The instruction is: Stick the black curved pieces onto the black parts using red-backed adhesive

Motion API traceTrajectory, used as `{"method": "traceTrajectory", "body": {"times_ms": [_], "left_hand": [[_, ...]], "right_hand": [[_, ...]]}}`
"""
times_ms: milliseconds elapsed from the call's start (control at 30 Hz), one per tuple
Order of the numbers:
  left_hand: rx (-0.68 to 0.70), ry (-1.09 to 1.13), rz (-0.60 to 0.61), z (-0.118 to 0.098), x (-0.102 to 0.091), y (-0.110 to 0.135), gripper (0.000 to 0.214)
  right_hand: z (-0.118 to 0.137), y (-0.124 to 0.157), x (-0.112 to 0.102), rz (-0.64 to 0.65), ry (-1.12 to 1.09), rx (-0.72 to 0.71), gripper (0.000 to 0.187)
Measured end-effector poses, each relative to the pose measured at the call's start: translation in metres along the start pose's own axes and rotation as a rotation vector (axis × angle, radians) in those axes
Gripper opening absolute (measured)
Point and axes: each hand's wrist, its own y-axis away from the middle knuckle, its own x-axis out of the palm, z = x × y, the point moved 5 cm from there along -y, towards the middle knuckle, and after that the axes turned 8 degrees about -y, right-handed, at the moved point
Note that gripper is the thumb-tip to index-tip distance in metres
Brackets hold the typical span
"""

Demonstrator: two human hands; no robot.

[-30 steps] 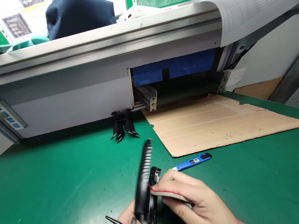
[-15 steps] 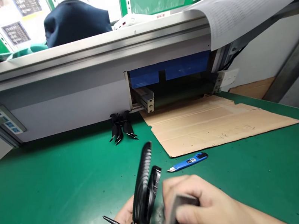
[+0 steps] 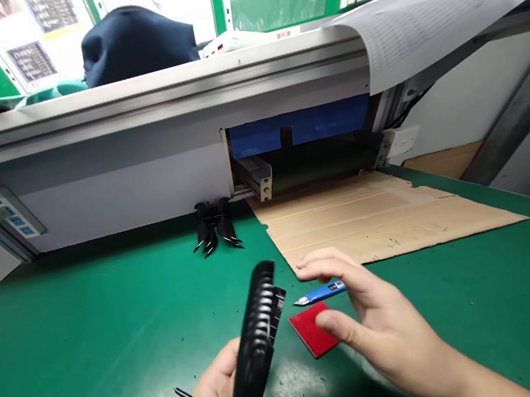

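Observation:
My left hand point(image 3: 215, 394) is closed around a black plastic part point(image 3: 255, 344). The part is long and curved with a ribbed side, and a thin black rod sticks out to the left near its base. My right hand point(image 3: 375, 322) has its fingers spread and holds nothing. Under its thumb lies a flat red square pad point(image 3: 312, 330) on the green table; whether the thumb touches it I cannot tell. Just beyond the pad is a blue utility knife point(image 3: 321, 293) with its blade tip out, its far end hidden behind my right fingers.
Several black pointed plastic pieces point(image 3: 215, 225) stand by the back panel. A cardboard sheet point(image 3: 374, 221) covers the back right of the green table point(image 3: 90, 333). Above hangs a shelf with a dark blue cloth bag point(image 3: 137, 44) and drooping papers point(image 3: 415, 34). A power strip point(image 3: 13, 211) is at left.
My right hand has let go of the flat pad, which now lies red side up on the table, and has opened and moved up. My left hand has turned the black part.

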Motion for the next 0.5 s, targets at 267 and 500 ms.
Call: {"method": "traceTrajectory", "body": {"times_ms": [267,500], "left_hand": [[-0.170,-0.022,-0.085,0.026,-0.002,-0.002,0.050],[-0.170,-0.092,-0.029,0.019,0.000,-0.001,0.061]], "right_hand": [[0.002,0.011,0.041,0.090,-0.429,0.325,0.028],[-0.003,0.009,0.039,0.133,-0.561,0.403,0.026]]}}
